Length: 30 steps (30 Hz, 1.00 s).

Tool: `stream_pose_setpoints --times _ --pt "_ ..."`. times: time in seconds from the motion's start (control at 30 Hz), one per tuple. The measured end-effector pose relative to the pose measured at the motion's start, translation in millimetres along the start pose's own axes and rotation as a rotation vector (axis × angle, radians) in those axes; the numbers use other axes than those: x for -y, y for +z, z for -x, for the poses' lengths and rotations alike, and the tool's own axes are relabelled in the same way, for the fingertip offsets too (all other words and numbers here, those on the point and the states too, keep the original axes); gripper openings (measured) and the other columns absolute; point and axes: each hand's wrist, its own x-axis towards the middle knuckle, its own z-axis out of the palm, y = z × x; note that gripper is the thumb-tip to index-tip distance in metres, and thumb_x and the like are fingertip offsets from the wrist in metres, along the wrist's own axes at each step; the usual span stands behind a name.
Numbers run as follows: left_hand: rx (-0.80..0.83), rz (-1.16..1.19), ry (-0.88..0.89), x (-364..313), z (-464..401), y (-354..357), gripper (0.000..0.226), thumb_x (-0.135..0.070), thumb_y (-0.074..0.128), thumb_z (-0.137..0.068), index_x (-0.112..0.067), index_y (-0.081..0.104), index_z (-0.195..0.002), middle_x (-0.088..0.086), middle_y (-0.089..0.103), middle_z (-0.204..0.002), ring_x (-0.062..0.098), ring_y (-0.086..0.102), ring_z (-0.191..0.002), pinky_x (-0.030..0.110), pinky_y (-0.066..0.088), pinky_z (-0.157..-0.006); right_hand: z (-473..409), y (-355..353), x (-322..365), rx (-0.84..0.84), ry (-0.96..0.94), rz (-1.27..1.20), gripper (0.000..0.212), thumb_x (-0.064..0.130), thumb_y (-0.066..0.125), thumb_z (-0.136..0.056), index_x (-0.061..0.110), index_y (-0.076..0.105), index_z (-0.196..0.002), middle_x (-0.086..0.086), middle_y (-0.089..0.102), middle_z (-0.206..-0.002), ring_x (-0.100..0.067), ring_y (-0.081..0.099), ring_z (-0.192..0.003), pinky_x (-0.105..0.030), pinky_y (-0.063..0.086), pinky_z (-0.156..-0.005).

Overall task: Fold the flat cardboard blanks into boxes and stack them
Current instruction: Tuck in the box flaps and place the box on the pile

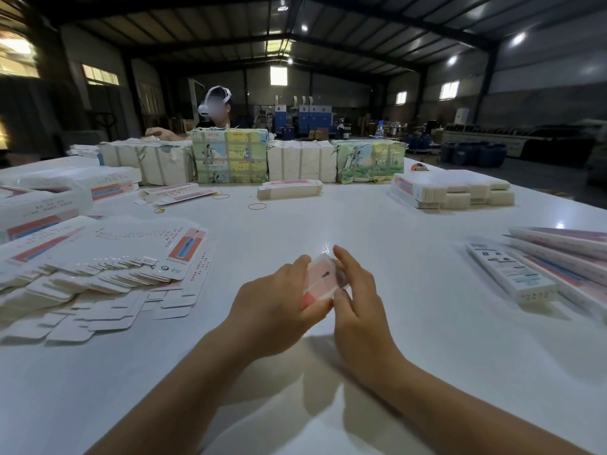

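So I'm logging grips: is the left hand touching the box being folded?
Touching. The head view shows the left hand with its fingers wrapped around the pink box; no gap shows.

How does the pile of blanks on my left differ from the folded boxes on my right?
The pile of blanks lies flat and fanned out, tabs showing; the folded boxes are long closed sleeves with visible thickness. The blanks are many and overlapping; the boxes are few, lying side by side at an angle. Both are white with red-and-blue print and rest on the white table.
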Motion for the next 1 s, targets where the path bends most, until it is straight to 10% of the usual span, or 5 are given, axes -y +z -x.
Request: stream_pose_setpoints --times 0.23,0.4,0.57,0.8,1.0 --pt "-0.049 -0.1 -0.026 5.8 1.1 -1.3 0.062 -0.063 0.051 -0.082 -0.033 0.031 -0.132 -0.009 0.054 -0.119 0.017 0.057 -0.093 0.031 0.048 -0.073 -15.6 -21.1 0.2 -0.131 0.102 -0.082 0.07 0.031 0.068 -0.075 0.046 0.031 -0.132 0.017 0.036 -0.135 0.0 0.035 -0.122 -0.014 0.03 -0.098" --pt "-0.052 -0.144 0.031 3.5 7.0 -1.0 0.068 -0.065 0.051 -0.082 -0.031 0.029 -0.136 -0.01 0.053 -0.121 0.015 0.059 -0.097 0.033 0.054 -0.079 -27.5 -26.4 -3.5 0.1 0.532 -0.788 0.062 0.01 0.074 -0.066 0.01 0.051 -0.123 -0.011 0.069 -0.101 -0.024 0.067 -0.092 -0.039 0.055 -0.072" --pt "-0.014 -0.192 0.019 -0.2 5.2 5.8 0.064 -0.068 0.047 -0.082 -0.03 0.03 -0.13 -0.011 0.053 -0.113 0.014 0.055 -0.088 0.028 0.044 -0.069 -16.8 -19.6 -7.5 -0.019 0.293 -0.327 0.013 0.007 0.064 -0.083 0.009 0.063 -0.096 -0.008 0.071 -0.086 -0.024 0.07 -0.078 -0.037 0.058 -0.073" --pt "-0.066 -0.328 0.003 -5.3 4.7 11.6 0.051 -0.063 0.033 -0.083 -0.026 0.034 -0.119 -0.009 0.052 -0.099 0.016 0.053 -0.079 0.027 0.035 -0.06 -3.9 -3.9 -4.6 0.003 -0.154 0.441 0.02 0.019 0.038 -0.098 0.018 0.053 -0.11 0.006 0.058 -0.086 -0.016 0.054 -0.077 -0.024 0.038 -0.067" --pt "-0.179 -0.401 0.019 2.4 4.9 11.6 0.072 -0.068 0.041 -0.084 -0.025 0.024 -0.139 -0.008 0.052 -0.114 0.015 0.055 -0.095 0.027 0.037 -0.064 -13.1 -11.1 6.0 -0.019 0.231 -0.362 0.027 0.021 0.053 -0.096 0.006 0.071 -0.081 -0.019 0.067 -0.084 -0.022 0.063 -0.078 -0.036 0.055 -0.076"
